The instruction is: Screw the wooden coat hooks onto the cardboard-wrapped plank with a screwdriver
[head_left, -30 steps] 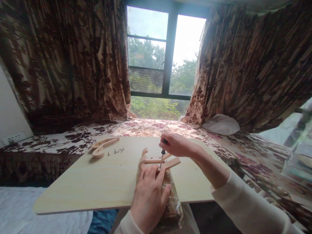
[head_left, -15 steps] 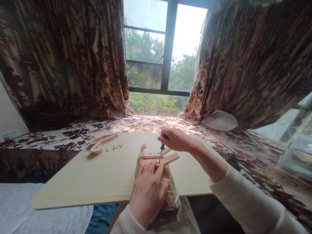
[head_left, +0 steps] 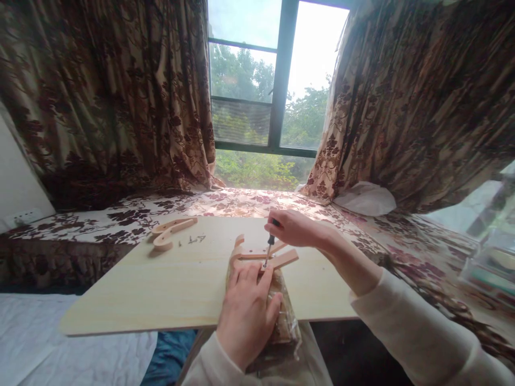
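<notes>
Grasping a screwdriver (head_left: 271,239) by its dark handle in the right hand (head_left: 287,228), pointing it steeply down at a wooden piece (head_left: 286,259) atop a plastic-wrapped block (head_left: 287,317), at the near edge of the table (head_left: 153,292). Resting the left hand (head_left: 248,311), palm down and unclenched, over both. Working well apart from curved wooden parts (head_left: 163,244) and loose screws (head_left: 192,240) farther left.

The left sleeve (head_left: 213,364) is off-white, plain and fairly loose, its edge close to the bare left hand (head_left: 249,313). The right sleeve (head_left: 410,321) matches it in colour and cloth, with soft folds farther up and a smooth hem ending on the forearm (head_left: 352,262), short of the bare right hand (head_left: 290,228). Below the 2 sleeves, greyish-beige trousers (head_left: 313,356) show.
</notes>
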A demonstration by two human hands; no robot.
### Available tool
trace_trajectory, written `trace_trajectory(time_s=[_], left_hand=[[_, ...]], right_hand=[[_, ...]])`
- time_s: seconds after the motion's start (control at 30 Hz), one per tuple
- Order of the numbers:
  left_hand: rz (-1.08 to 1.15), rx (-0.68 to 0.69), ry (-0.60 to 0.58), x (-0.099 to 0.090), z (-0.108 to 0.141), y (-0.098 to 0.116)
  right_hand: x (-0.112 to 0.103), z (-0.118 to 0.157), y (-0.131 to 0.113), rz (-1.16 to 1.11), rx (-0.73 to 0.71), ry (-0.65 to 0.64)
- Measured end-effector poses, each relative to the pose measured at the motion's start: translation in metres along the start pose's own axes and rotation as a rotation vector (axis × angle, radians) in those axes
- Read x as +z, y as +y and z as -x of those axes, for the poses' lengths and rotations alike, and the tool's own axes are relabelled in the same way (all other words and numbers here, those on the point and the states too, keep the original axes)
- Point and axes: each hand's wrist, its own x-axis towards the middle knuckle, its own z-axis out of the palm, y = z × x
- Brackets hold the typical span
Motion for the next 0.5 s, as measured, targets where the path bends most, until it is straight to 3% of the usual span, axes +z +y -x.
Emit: trace_trajectory(time_s=[0.27,0.5], left_hand=[[0.005,0.0,0.0,0.0007,0.0007,-0.0014],[0.004,-0.006,-0.003,0.0009,0.0002,-0.0013]], right_hand=[[-0.0043,0.0016,0.0073,-0.045,-0.077,-0.027],[-0.0002,0.0033,0.0052,-0.061,0.007,-0.012]])
